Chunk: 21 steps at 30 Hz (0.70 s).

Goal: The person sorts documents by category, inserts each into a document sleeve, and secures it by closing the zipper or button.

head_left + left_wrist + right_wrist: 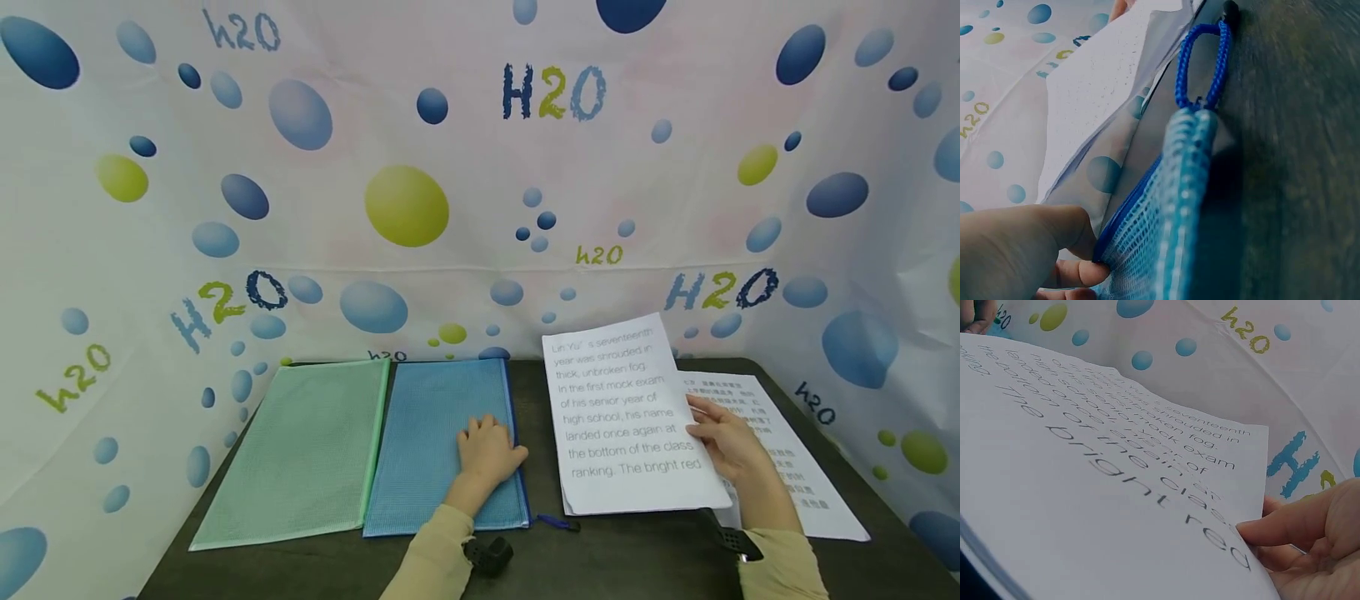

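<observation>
A blue mesh zipper pouch (420, 450) lies flat in the middle of the table, its dark blue zipper edge on the right. My left hand (483, 454) is over that side, and in the left wrist view the thumb and fingers pinch the zipper edge. A blue cord pull (1180, 69) hangs off the pouch's near corner. To the right, my right hand (727, 437) holds a stack of paper sheets (622, 492) printed in large English text. Its thumb lies on the front, with fingers behind the right edge. The stack is raised and tilted towards me.
A green mesh pouch (300, 450) lies left of the blue one. Partly under the raised stack, on the right, rest sheets with Chinese print (817, 475). A patterned white curtain (480, 167) rises behind the dark table (600, 567).
</observation>
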Tool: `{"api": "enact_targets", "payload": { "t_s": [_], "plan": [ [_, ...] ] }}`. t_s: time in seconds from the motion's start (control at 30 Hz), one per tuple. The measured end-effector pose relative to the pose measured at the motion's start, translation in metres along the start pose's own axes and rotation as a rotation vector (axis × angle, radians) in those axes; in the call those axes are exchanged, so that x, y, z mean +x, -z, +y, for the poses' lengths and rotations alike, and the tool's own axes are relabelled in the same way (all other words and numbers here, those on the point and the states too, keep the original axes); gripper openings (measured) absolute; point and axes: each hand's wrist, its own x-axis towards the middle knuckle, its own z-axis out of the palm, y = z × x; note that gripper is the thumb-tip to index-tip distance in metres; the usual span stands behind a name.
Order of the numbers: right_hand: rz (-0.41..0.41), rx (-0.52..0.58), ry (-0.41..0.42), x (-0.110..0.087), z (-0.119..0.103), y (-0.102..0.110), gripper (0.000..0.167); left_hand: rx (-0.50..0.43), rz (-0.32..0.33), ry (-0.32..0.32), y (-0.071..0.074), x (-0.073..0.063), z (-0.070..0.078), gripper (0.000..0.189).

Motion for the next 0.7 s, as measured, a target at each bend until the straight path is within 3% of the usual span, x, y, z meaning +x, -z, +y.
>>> {"api": "enact_targets", "payload": {
  "t_s": [0.23,0.4,0.7],
  "plan": [
    [-0.001,-0.079,-0.051,0.003,0.003,-0.008,0.069,-0.115,0.082,-0.024,-0.004,0.0,-0.001,0.032],
    [-0.013,-0.104,-0.067,0.0,0.006,-0.009,0.069,-0.195,0.178,-0.056,-0.01,-0.001,0.001,0.031],
    [-0.037,-0.169,-0.046,0.003,0.003,-0.014,0.065,-0.284,0.321,-0.099,-0.003,-0.001,0.006,0.029]
  ]
}}
